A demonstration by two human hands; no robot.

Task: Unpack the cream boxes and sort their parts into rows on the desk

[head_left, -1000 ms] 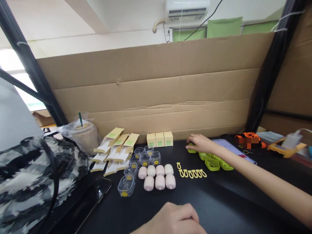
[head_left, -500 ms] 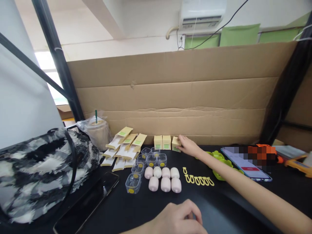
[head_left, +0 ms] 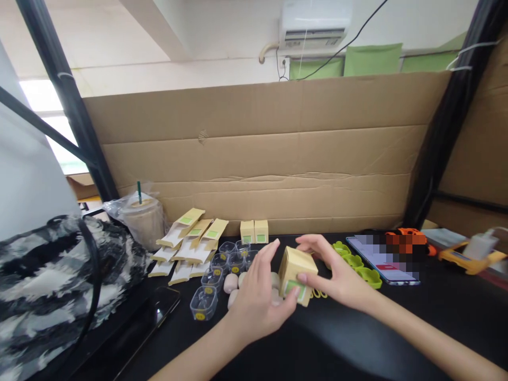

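A small pale-yellow cardboard box [head_left: 298,262] with a green label is raised above the table, tilted. My right hand [head_left: 339,275] grips it from the right, thumb on its front. On its left side my left hand [head_left: 257,293] is open, fingers stretched up and apart; its thumb tip overlaps the label, and I cannot tell how firmly it touches. Partly hidden behind my left hand are pale pink rounded pieces [head_left: 230,283]. Clear plastic cups [head_left: 203,302] with yellow stickers stand left of them. Yellow rings [head_left: 319,294] show just below my right hand.
Two similar boxes [head_left: 254,232] stand against the cardboard wall [head_left: 254,153]. Flattened cartons [head_left: 194,243] lie left of them. Further left are a bagged drink cup [head_left: 143,219], a dark phone [head_left: 138,328] and a furry bag [head_left: 47,296]. Green moulds [head_left: 369,277] and a lit phone [head_left: 383,259] lie right.
My right hand has lifted the box from beside the other two and brought it nearer. My left hand has risen from the front edge to the box, its fingers opening. The view has shifted slightly.
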